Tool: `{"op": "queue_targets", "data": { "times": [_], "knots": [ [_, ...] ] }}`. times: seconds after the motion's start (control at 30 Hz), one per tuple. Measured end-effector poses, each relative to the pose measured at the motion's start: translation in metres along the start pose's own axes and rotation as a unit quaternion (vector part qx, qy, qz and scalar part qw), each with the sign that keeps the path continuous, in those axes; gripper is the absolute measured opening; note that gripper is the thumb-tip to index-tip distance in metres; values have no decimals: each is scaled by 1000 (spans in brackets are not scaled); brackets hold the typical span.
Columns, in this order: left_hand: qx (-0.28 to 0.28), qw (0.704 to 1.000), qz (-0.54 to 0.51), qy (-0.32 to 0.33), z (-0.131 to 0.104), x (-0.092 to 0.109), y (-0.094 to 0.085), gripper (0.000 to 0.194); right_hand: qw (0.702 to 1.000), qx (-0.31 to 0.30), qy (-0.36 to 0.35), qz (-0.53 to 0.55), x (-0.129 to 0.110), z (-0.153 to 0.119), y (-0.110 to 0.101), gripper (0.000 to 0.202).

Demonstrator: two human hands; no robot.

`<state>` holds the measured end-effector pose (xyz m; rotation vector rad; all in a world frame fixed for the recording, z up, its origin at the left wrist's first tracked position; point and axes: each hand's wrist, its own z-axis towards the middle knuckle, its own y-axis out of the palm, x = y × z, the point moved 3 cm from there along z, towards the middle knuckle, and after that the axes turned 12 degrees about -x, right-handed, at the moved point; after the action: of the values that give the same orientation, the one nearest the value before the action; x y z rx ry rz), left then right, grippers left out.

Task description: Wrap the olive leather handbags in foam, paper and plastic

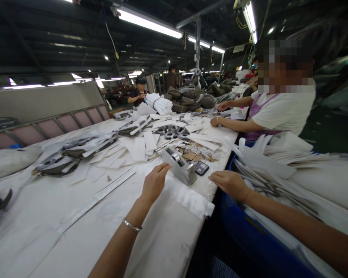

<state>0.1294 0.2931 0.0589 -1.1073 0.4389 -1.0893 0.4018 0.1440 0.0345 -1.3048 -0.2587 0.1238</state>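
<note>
My left hand (156,181), with a silver bracelet at the wrist, is closed in a pinch beside the grey tape dispenser (179,168); what its fingertips hold is too small to make out. To the right of the dispenser, my right hand (229,184) hangs over the table's right edge, its fingers pressed together; anything between them cannot be made out. A dark phone-like device (201,168) lies behind the gap between my hands. Below the dispenser, a thin white plastic sheet (188,197) spreads over the white table (165,243).
White strips (137,148), brown scraps (193,152) and grey rings cover the middle. Wrapped grey pieces (72,154) lie left, near a long ruler-like strip (116,185). A blue bin (249,231) of white sheets stands right. A person (284,108) works at the right edge.
</note>
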Motion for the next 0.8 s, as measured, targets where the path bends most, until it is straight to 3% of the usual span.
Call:
{"op": "queue_targets", "data": {
  "times": [0.17,0.3,0.47,0.57,0.67,0.8],
  "knots": [
    [-15,999,-30,-3,-31,19,2,30,999,-45,-18,0,-12,-17,28,37],
    [-32,997,-71,-4,-57,32,-1,29,992,-40,16,118,-9,-34,35,61],
    [-47,991,-121,-26,-90,47,-5,30,957,-79,58,275,11,-39,23,39],
    [-53,988,-135,-42,-110,58,-10,31,955,-35,104,276,13,-35,7,35],
    [-68,984,-150,-73,-131,69,-18,31,959,18,104,264,-5,-28,-8,34],
    [-88,970,-172,-147,-164,81,-33,30,961,15,6,275,-49,-12,-15,32]
  ]
}}
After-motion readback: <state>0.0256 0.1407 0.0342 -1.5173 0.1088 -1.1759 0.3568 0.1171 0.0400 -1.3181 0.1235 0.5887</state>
